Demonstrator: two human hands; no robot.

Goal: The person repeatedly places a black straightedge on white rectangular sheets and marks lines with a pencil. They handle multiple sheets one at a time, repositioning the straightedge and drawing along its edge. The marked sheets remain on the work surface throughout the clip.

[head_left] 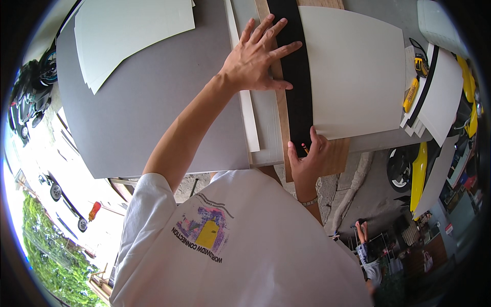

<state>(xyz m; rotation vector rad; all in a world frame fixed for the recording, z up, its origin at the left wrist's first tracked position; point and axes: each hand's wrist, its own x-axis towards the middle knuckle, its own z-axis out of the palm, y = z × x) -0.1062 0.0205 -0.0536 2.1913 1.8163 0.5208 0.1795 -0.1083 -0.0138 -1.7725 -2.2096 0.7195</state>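
A long flat black strip (295, 77) lies over the left edge of a white sheet (358, 71), both on a brown wooden board (335, 156). My left hand (261, 56) presses on the strip, palm down, fingers stretched and spread, thumb also on it. At the strip's near end is my right hand (309, 161), with the tip of a pencil (305, 148) showing between its thumb and fingers. One of its fingers reaches the sheet's near left corner. The rest of the pencil is hidden by the hand.
A large grey board (169, 107) covers the table's left, bearing several white curved sheets (128, 30). A narrow white strip (250, 117) lies beside it. On the right are a yellow cutter (410, 95), a tape measure (421, 65) and more sheets (442, 97). Another person (369, 256) is farther off.
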